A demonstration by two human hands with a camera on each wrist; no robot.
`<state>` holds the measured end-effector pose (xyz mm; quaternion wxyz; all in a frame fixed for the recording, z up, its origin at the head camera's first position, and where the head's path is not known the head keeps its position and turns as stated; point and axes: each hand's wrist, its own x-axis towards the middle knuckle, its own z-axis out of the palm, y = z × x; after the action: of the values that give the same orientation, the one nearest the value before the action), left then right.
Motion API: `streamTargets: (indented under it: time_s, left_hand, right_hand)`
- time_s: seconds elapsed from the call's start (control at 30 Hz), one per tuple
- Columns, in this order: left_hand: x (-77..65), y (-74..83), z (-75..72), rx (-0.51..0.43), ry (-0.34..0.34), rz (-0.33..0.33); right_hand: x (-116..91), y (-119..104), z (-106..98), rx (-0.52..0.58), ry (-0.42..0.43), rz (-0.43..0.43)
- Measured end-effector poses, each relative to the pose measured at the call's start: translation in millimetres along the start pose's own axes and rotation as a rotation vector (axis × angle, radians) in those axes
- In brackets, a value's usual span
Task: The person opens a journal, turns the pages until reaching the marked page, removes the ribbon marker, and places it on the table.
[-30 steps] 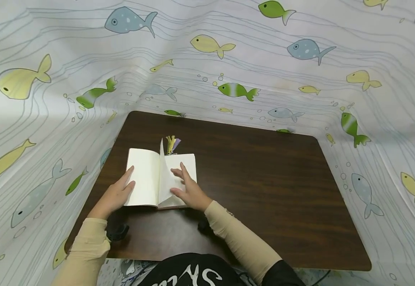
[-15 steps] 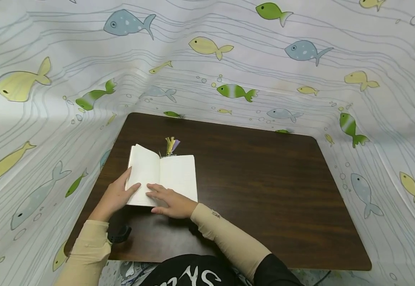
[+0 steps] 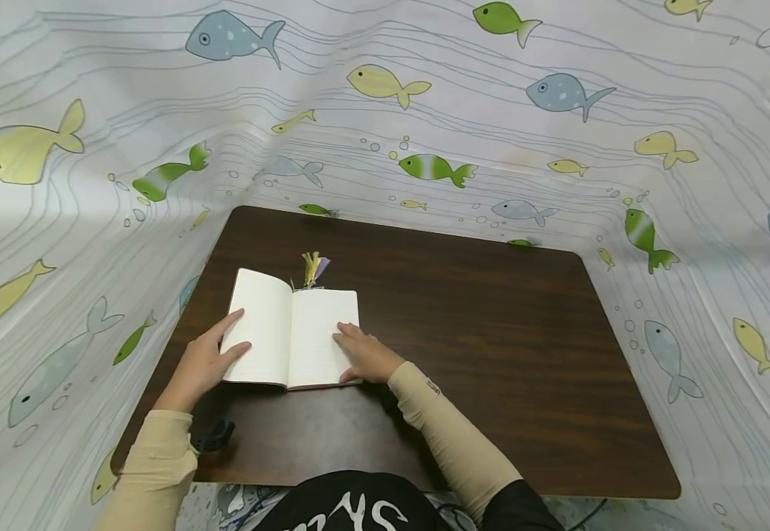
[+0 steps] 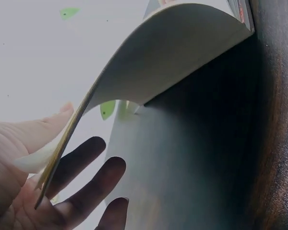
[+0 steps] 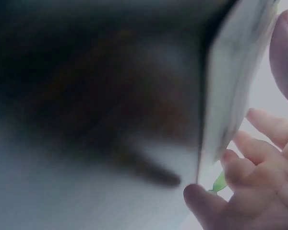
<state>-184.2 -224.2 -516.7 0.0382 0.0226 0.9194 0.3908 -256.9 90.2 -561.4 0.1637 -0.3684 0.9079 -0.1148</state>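
Observation:
An open notebook [image 3: 321,335] with blank-looking pages lies on the left part of the table in the head view. My left hand [image 3: 195,369] grips its left side, thumb over the pages. In the left wrist view, the fingers [image 4: 93,191] extend beneath the raised, bent cover [image 4: 158,57]. My right hand [image 3: 373,358] rests at the lower right of the right-hand page, fingertips touching the paper. The right wrist view shows the page block [image 5: 233,86] close up, with little finger detail underneath. A yellow and purple tassel [image 3: 312,269] sticks out above the spine.
The dark wooden table [image 3: 478,354] extends well to the right of the notebook. A fish-patterned white sheet [image 3: 451,118] surrounds it on the back and sides. A black wrist device [image 3: 214,436] sits at the left forearm.
A standing page has gone over to the left, carried by my right hand. That hand has since moved back right onto the right-hand page. My left hand stays at the left edge.

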Motion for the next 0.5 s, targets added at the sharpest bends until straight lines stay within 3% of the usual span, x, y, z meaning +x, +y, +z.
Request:
streamTargets:
  time_s: [0.4,0.5]
  left_hand:
    - [-1.2,-3.3,1.1,0.025,-0.019,-0.005]
    - [-0.8,-4.4,1.7,0.030,-0.021,-0.002]
  right_hand:
    - [-5.9,-1.1,4.2,-0.197,0.089,0.027]
    - [-6.5,-1.8,5.0,-0.195,0.116,0.047]
